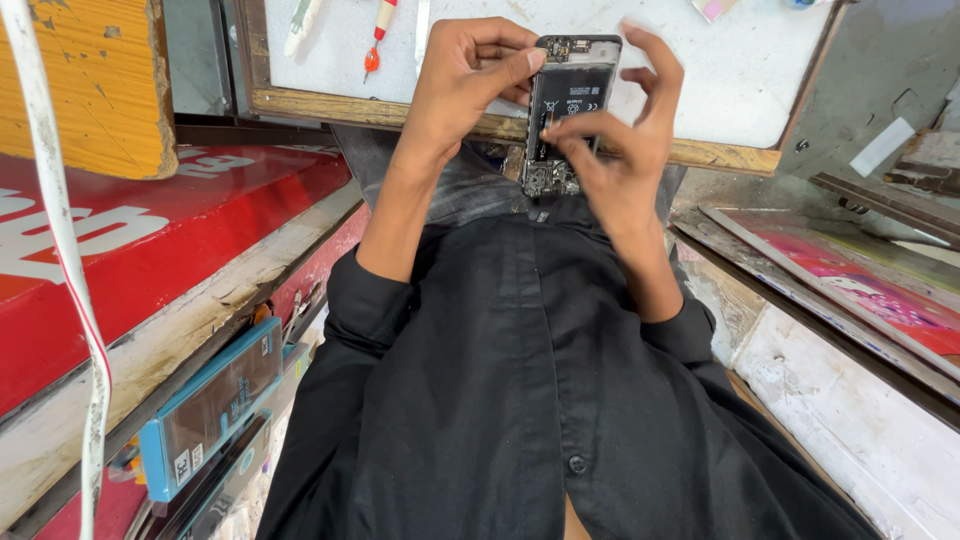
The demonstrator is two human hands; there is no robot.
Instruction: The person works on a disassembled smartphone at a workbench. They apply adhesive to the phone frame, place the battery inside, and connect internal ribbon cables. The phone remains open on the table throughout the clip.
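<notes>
An opened smartphone (566, 95) with its back cover off shows a black battery and circuit boards. My left hand (468, 80) grips its left edge, thumb across the top of the battery. My right hand (625, 140) is on the phone's right side, its index finger and thumb pressing on the lower part of the battery, the other fingers spread above. The phone is held above the front edge of a white work board (740, 70) with a wooden frame. My black shirt fills the lower view.
A red-handled screwdriver (377, 35) and a white tool (300, 25) lie on the board at the far left. A red panel (150, 230) and a blue boxed item (210, 405) sit at the left. Pink-printed glass sheets (860, 290) lean at the right.
</notes>
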